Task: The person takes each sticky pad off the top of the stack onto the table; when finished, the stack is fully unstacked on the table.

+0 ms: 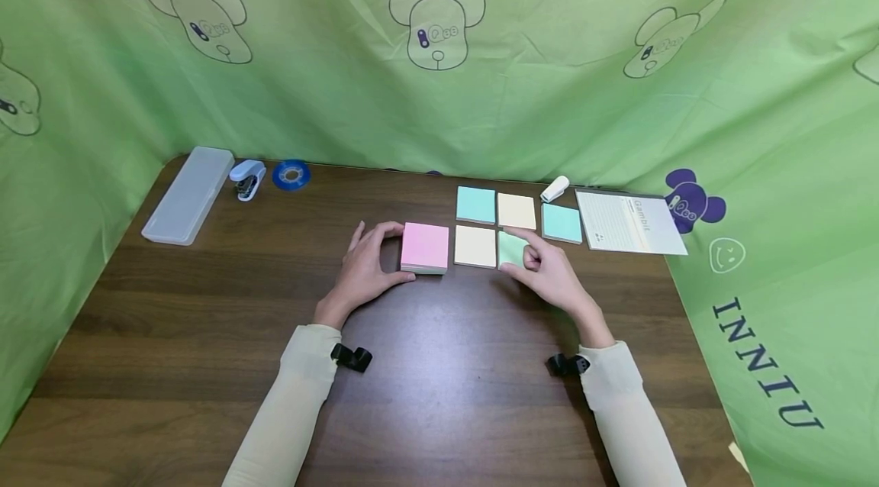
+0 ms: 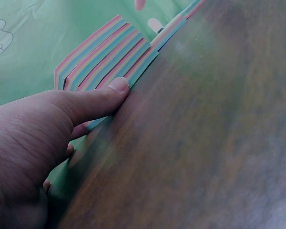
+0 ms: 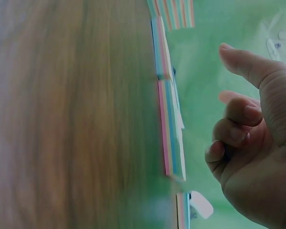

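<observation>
In the head view a stack of sticky note pads (image 1: 424, 246), pink on top, stands at mid-table. My left hand (image 1: 364, 262) holds its left side, thumb at the front edge and index finger at the back. The left wrist view shows the striped layers of the stack (image 2: 105, 55) against the thumb. My right hand (image 1: 545, 266) hovers over a green sticky note pad (image 1: 510, 249), thumb and index finger spread apart, the other fingers curled. Nothing lies between them in the right wrist view. Beside the green pad is a cream pad (image 1: 474, 246).
Behind lie a turquoise pad (image 1: 475, 204) and another cream pad (image 1: 516, 211). Right of them are a second turquoise pad (image 1: 561, 223), a small white object (image 1: 555, 188) and a notebook (image 1: 628, 221). At left are a translucent case (image 1: 188, 197), a stapler (image 1: 247, 178) and blue tape (image 1: 291, 175).
</observation>
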The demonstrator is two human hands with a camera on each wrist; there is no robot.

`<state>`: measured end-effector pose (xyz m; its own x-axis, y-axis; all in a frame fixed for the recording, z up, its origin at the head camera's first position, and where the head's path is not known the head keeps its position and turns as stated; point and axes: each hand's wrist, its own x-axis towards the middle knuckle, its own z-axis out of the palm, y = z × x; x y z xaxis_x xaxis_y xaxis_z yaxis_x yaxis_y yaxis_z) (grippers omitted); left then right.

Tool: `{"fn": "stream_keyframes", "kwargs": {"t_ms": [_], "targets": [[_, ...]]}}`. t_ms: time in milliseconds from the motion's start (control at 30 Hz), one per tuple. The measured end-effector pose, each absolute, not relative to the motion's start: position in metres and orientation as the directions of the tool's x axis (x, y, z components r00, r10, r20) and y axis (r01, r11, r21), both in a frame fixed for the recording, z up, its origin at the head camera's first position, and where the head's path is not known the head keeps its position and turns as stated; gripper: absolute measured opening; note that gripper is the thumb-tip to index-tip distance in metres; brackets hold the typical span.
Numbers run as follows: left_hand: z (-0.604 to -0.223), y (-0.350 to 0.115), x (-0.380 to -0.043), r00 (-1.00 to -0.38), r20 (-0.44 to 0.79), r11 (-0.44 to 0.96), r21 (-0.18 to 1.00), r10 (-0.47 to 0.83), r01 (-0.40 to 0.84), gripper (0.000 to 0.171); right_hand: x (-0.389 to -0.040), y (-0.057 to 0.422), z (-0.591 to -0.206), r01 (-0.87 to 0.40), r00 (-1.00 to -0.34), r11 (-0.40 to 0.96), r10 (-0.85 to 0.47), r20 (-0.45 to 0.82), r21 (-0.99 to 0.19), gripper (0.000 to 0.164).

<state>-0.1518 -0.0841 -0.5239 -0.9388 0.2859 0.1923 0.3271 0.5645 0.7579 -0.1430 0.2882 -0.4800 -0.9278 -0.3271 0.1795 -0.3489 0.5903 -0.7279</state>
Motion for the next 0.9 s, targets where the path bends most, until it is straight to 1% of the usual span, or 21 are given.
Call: {"fn": "stream_keyframes", "kwargs": {"t_ms": [133,333,533,733,900], "targets": [[-0.523,-0.084,-0.152,-0.937,0.199,0.561,0.759,0.286,0.332,0.091,-0.143,0.278,-0.479,-0.372,-0.917,0.576,-0.348,0.194,-0.728,0.062],[-0.523,-0.084,-0.152,-0.939,0.189,0.562,0.76,0.289,0.326,0.091,-0.14,0.26,-0.468,-0.334,-0.929,0.624,-0.344,0.136,-0.707,0.063],[-0.523,-0.084,-0.152,-0.939,0.188,0.559,0.763,0.289,0.325,0.09,-0.139,0.245,-0.465,-0.343,-0.925,0.597,-0.351,0.149,-0.725,0.064],[-0.523,-0.085,-0.152,-0.939,0.189,0.559,0.764,0.287,0.324,0.09,-0.139,0.229,-0.465,-0.346,-0.919,0.569,-0.365,0.148,-0.746,0.068],[-0.522,-0.085,-0.151,-0.939,0.192,0.562,0.76,0.285,0.326,0.09,-0.141,0.216,-0.467,-0.35,-0.914,0.573,-0.384,0.134,-0.741,0.072]]}}
